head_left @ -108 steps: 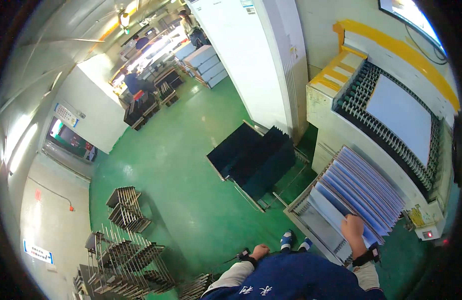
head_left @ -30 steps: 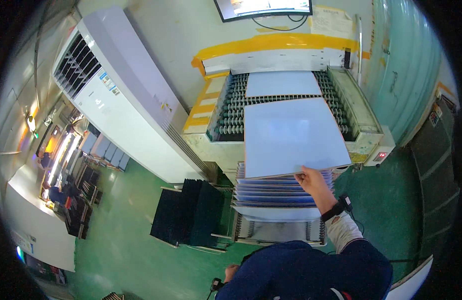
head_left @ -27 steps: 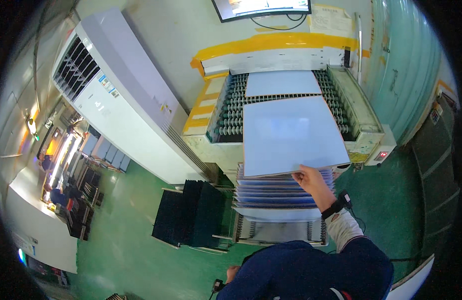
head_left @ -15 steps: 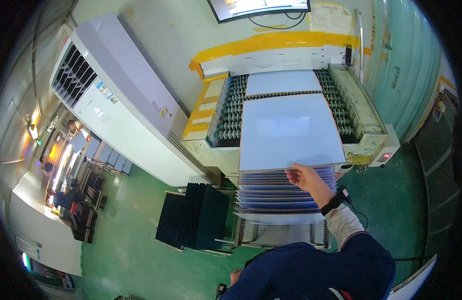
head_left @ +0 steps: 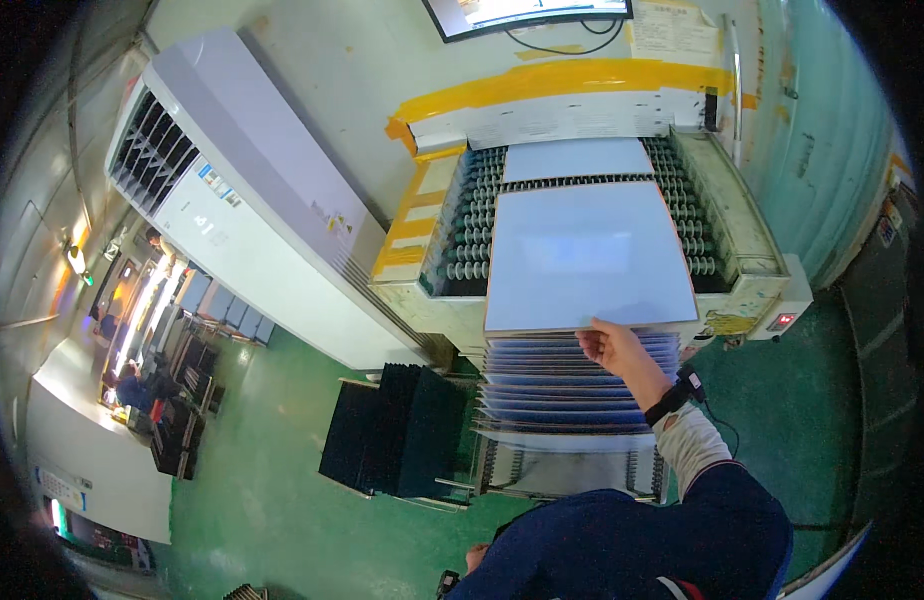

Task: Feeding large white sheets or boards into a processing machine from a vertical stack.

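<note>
A pale blue-white panel [head_left: 587, 255] with a thin orange edge lies flat on the roller conveyor [head_left: 468, 270]. Its near end juts out past the conveyor's front. My right hand [head_left: 614, 350] is closed on that near edge, thumb on top and fingers curled below. Beneath it, several similar panels [head_left: 572, 405] stand in a row in a wire rack [head_left: 647, 483]. A second panel [head_left: 579, 159] rests farther in on the rollers. Only a small part of my left hand [head_left: 476, 557] shows low in the view beside my dark sleeve; its fingers are hidden.
A black slotted rack [head_left: 392, 430] stands on the green floor left of the panels. Behind it rises a tall white air conditioner [head_left: 272, 220]. A control box [head_left: 784, 310] with a red display sits at the conveyor's right. A monitor [head_left: 527, 15] hangs above.
The panel under my right hand has slid slightly farther onto the rollers, and the hand has followed it. The view has shifted a little. My left hand stays low.
</note>
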Motion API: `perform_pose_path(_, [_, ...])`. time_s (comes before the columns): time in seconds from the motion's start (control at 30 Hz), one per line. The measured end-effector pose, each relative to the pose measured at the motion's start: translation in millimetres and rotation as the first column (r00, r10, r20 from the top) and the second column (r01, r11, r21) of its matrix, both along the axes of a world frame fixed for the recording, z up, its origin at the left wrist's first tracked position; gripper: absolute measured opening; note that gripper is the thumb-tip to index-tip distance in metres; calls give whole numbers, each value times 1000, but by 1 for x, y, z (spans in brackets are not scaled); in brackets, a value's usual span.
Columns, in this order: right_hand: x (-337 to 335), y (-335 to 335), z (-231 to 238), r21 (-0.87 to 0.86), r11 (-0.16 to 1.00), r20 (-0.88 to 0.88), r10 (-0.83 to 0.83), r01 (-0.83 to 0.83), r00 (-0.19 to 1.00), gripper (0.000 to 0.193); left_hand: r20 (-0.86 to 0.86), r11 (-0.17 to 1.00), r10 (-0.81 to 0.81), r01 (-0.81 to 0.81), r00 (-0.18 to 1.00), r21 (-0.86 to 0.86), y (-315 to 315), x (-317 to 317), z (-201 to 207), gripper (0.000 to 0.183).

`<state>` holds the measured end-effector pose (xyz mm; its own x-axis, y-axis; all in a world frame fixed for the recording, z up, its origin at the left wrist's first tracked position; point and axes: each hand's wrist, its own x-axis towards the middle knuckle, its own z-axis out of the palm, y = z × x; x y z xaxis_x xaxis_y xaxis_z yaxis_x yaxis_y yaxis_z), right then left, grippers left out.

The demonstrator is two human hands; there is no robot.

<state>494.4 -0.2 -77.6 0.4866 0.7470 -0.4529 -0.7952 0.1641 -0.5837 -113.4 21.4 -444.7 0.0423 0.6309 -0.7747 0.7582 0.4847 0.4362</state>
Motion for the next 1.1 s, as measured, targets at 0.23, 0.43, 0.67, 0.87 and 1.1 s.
perform_pose_path(0.23, [4,15,-1,6,1000,-9,3,-3,1000,29,54,986,-135,129,989,103,-7,-16,-8,27])
perform_pose_path(0.43, [13,16,0,4,1000,-36,-22,22,999,28,2,998,67,-67,998,3,-11,4,12,27])
perform_pose_path(0.67, [19,17,-1,24,1000,-9,-19,20,1000,24,49,999,-3,1,999,52,-21,-3,20,24])
perform_pose_path(0.87, [15,21,1,26,997,77,72,-75,994,25,-103,924,-331,344,938,167,-31,-3,43,25])
perform_pose_path(1.1, [-50,-5,33,-225,944,340,309,-242,888,25,-154,676,-588,587,794,446,-13,16,86,23])
